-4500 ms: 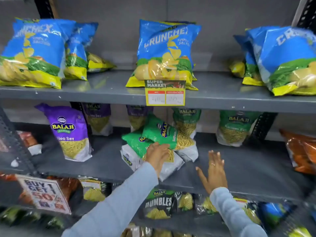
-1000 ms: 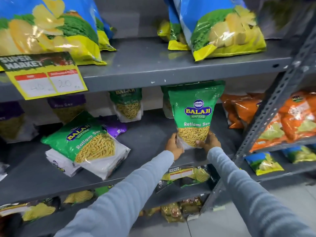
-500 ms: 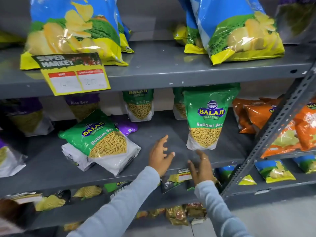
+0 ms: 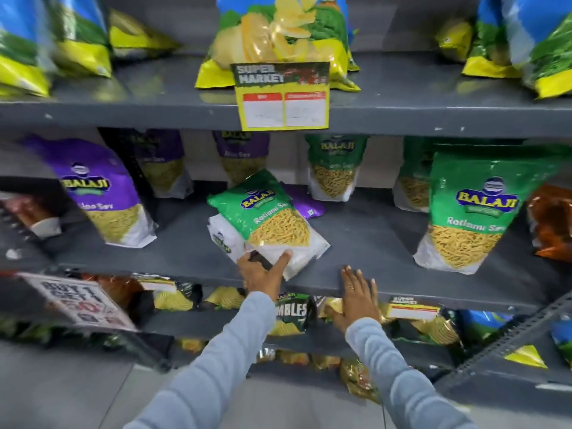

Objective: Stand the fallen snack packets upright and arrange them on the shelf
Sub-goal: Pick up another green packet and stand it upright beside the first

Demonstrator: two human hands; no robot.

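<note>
Green packet (image 4: 272, 218) lies fallen atop another, left hand (image 4: 263, 274) gripping its bottom edge. Right hand (image 4: 359, 294) lies flat, fingers straight, at the shelf (image 4: 371, 236) edge.

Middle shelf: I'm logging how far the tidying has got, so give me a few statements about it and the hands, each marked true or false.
1. The middle green packet stands upright. False: it lies tilted on a white packet.
2. The right hand is open and holds nothing. True.
3. The left hand holds the middle green packet by its lower edge. True.
4. The right green packet lies flat. False: it stands upright on the middle shelf.
5. The yellow price tag hangs from the middle shelf. False: it hangs from the upper shelf.
</note>
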